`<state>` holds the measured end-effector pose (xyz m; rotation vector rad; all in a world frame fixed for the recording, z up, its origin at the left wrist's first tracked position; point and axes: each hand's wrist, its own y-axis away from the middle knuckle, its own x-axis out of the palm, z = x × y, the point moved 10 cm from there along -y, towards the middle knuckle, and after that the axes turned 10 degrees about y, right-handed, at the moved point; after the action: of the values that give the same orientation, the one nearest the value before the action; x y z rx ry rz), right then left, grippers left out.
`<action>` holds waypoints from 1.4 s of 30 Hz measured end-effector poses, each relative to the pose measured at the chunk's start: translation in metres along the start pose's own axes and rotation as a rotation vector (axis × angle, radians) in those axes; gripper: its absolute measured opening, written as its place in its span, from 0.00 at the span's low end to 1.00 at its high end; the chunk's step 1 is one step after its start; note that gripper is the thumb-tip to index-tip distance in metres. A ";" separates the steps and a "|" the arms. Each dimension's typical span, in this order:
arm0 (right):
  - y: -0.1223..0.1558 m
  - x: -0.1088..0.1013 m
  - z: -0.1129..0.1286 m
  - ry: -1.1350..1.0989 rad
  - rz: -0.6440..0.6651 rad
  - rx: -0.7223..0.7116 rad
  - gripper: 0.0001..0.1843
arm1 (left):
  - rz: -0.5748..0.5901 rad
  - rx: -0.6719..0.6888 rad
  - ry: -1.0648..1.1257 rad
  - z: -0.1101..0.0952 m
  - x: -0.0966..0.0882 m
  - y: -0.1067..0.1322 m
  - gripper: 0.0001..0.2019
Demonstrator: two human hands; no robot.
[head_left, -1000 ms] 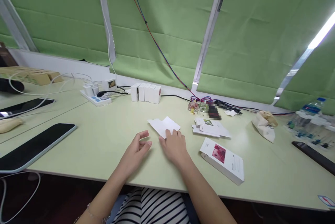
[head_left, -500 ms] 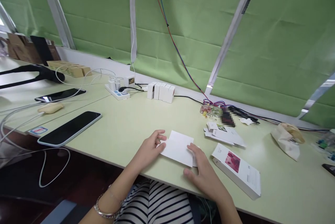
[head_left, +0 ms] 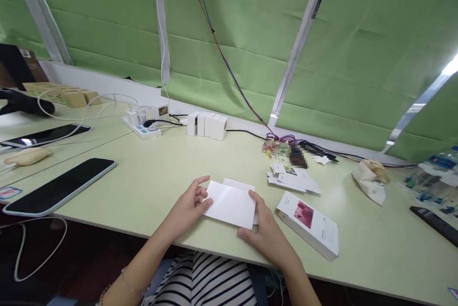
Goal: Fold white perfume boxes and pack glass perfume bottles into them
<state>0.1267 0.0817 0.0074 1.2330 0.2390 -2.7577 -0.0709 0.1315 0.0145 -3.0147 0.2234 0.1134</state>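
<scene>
A flat white folded card is held a little above the pale green table, near its front edge. My left hand pinches the card's left edge with thumb and fingers. My right hand grips its right edge, thumb below and fingers on top. A second white flap shows behind the card's upper edge. A white box with a red picture lies just right of my right hand.
A pile of flat white cards lies behind the box. Small white boxes and a power strip stand at the back. Two dark tablets lie left; a paper bag and bottles right.
Both hands have taken hold of the white card, which lay on the table under my right hand a second ago. The card now sits nearer the front edge. The view has shifted.
</scene>
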 end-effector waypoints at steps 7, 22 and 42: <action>-0.001 -0.012 0.005 -0.256 -0.053 0.027 0.38 | 0.193 0.010 -0.033 -0.004 0.017 0.006 0.19; -0.002 -0.021 -0.001 -0.074 -0.219 -0.049 0.25 | 0.242 -0.063 -0.063 0.000 0.021 0.008 0.32; -0.001 -0.015 0.028 0.165 -0.191 -0.252 0.17 | 0.226 0.160 0.137 -0.026 0.013 0.015 0.19</action>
<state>0.1158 0.0775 0.0370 1.4327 0.7312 -2.6679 -0.0591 0.1115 0.0375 -2.8300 0.5587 -0.0872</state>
